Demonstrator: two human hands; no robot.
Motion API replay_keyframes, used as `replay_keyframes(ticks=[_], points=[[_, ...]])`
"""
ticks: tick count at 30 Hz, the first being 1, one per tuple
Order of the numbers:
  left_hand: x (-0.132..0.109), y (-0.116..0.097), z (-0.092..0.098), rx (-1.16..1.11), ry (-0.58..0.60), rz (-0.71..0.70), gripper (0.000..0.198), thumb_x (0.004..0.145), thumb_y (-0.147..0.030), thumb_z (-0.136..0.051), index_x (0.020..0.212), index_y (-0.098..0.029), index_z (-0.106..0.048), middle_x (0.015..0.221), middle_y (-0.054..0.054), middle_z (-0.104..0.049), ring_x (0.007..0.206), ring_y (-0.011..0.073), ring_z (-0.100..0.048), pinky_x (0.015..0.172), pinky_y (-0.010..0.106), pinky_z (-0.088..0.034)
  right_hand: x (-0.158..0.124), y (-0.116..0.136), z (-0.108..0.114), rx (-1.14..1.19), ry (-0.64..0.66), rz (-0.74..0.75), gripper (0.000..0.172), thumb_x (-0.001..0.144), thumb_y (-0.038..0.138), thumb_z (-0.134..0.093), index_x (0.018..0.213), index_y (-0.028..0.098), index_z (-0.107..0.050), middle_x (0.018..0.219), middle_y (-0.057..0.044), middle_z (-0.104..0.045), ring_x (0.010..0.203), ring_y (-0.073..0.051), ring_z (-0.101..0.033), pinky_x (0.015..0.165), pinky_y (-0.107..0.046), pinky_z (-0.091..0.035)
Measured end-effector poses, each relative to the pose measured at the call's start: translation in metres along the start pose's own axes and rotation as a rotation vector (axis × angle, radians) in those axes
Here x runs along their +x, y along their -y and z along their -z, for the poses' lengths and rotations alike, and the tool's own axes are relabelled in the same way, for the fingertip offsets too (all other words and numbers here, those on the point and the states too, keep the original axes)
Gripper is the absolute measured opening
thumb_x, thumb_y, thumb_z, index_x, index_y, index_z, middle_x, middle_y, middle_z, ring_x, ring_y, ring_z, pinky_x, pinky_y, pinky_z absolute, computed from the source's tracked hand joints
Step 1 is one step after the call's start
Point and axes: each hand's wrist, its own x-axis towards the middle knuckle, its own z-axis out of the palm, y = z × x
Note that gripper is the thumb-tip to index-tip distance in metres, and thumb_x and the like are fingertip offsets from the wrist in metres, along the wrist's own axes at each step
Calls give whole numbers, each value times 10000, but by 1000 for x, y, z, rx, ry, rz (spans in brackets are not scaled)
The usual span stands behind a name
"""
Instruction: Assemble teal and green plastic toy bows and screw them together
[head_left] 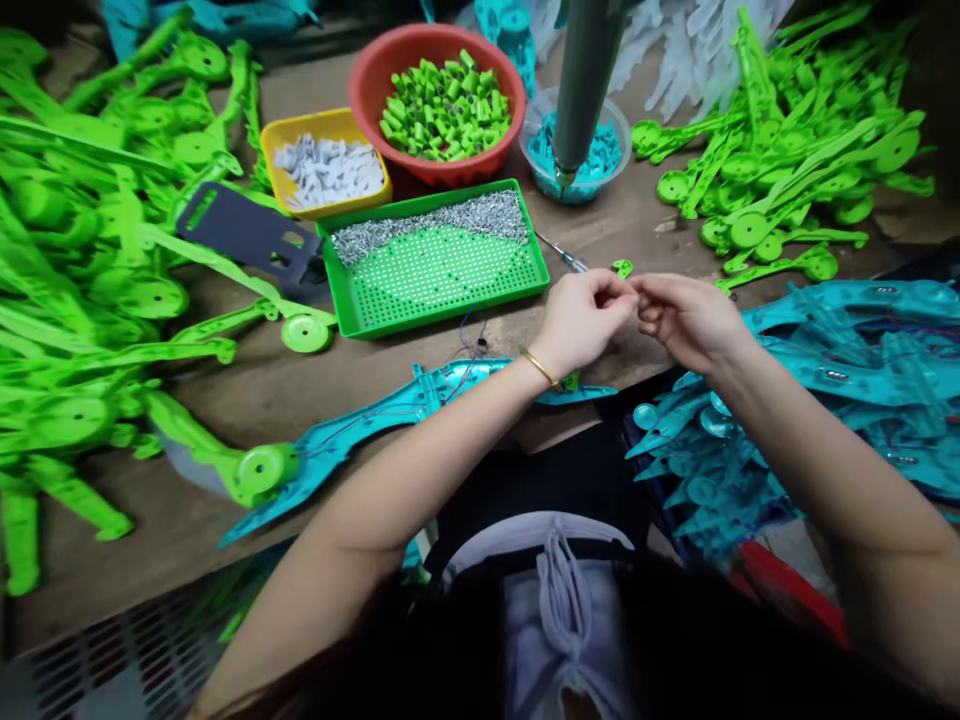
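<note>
The left hand point(583, 318) and the right hand point(688, 318) met at their fingertips above the counter point(637, 230), fingers drawn together; whether anything was pinched there could not be told. A small green piece point(622, 268) showed just beyond the fingertips, held or lying loose, impossible to tell which. The blue part point(360, 410) lay along the counter's near edge, passing beneath the left forearm, with thin wires on it. Behind the left hand sat the green tray point(450, 265), screws point(465, 217) heaped along its far side. A slim tool point(559, 250) lay just beside the tray.
</note>
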Motion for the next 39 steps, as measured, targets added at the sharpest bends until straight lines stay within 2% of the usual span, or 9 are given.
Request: replay_keyframes(ticks=[3, 8, 13, 17, 20, 23, 25, 29, 39], points=[[10, 11, -5, 91, -53, 49, 77, 746, -134, -614, 683, -128, -657, 612, -28, -613, 574, 80, -509, 573, 197, -379, 16, 1, 6, -34, -45, 20, 344, 517, 210, -876, 742, 170, -618, 576, 55, -604, 492, -48, -538, 456, -152, -482], [18, 25, -1, 142, -109, 147, 110, 761, -164, -594, 665, -137, -640, 539, -47, -545, 534, 85, -481, 548, 200, -352, 29, 10, 20, -113, 95, -65, 418, 489, 305, -914, 818, 146, -709, 753, -34, -728, 699, -128, -696, 684, -242, -607], [20, 30, 0, 215, -107, 190, 122, 778, -175, -585, 694, -134, -663, 598, -17, -615, 572, 100, -530, 570, 205, -370, 41, 16, 27, -268, 134, -26, 414, 506, 336, -906, 836, 139, -754, 759, -62, -741, 663, -140, -696, 647, -241, -598], [19, 32, -2, 307, -87, 182, 142, 811, -199, -575, 741, -140, -684, 643, -2, -650, 598, 113, -558, 590, 219, -387, 49, 12, 27, -330, 85, 96, 380, 518, 340, -888, 812, 146, -744, 732, -47, -732, 646, -152, -690, 656, -282, -601], [15, 31, -3, 469, -34, 136, 155, 844, -199, -557, 805, -155, -700, 717, 15, -679, 662, 138, -593, 643, 247, -414, 54, 5, 29, -414, 68, 110, 363, 531, 349, -872, 783, 155, -698, 706, -41, -716, 659, -171, -688, 645, -305, -592], [9, 29, -4, 679, 41, 72, 187, 894, -206, -516, 894, -174, -700, 857, 42, -701, 799, 174, -633, 725, 277, -441, 58, 0, 33, -624, 107, 96, 305, 635, 374, -801, 806, 163, -663, 669, -31, -682, 634, -173, -664, 605, -306, -560], [5, 27, -6, 805, 86, 49, 219, 927, -220, -474, 946, -177, -688, 944, 63, -696, 872, 198, -644, 751, 295, -453, 61, -3, 35, -841, 125, 210, 212, 726, 356, -716, 815, 172, -663, 690, -24, -665, 601, -151, -619, 582, -293, -516], [1, 24, -9, 940, 154, 17, 277, 967, -242, -404, 1047, -161, -656, 1048, 101, -666, 949, 232, -649, 754, 317, -470, 67, -7, 39, -1178, 100, 522, 110, 790, 284, -633, 773, 182, -670, 786, -41, -655, 717, -159, -588, 681, -296, -460], [1, 26, -9, 950, 237, -7, 281, 964, -208, -376, 1064, -133, -628, 1039, 133, -629, 923, 243, -643, 751, 334, -477, 68, -15, 34, -1313, 97, 641, 124, 839, 285, -582, 781, 194, -643, 796, -60, -638, 732, -184, -566, 680, -303, -434]])
